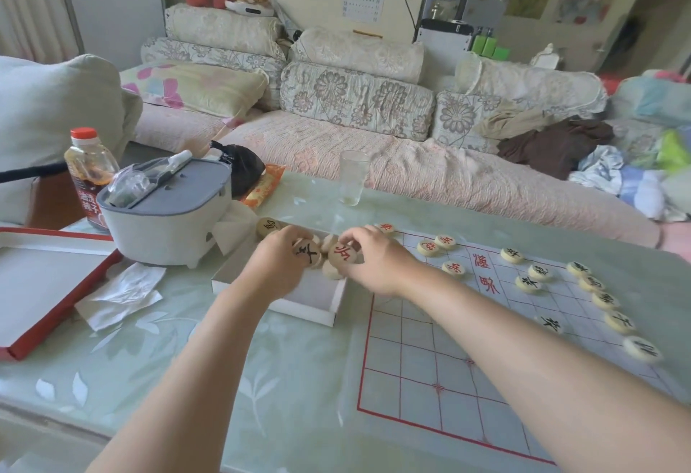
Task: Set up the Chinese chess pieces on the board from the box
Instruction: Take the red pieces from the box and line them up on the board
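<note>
A white open box (306, 300) lies on the table left of the paper chess board (448, 368). Both hands are over the box's far end, where several wooden pieces (332, 270) are heaped. My left hand (278, 261) grips a black-marked piece (306, 252). My right hand (374, 259) pinches a red-marked piece (343, 255). Red-marked pieces (445, 241) stand at the board's far left. Black-marked pieces (598, 296) line its right edge, with more in front of them.
A grey and white container (168, 210) stands behind the box, with a sauce bottle (89, 173), a black bag (239, 166) and crumpled tissue (119, 293) around it. The red-edged box lid (45, 293) lies at far left. A drinking glass (353, 177) stands near the table's far edge.
</note>
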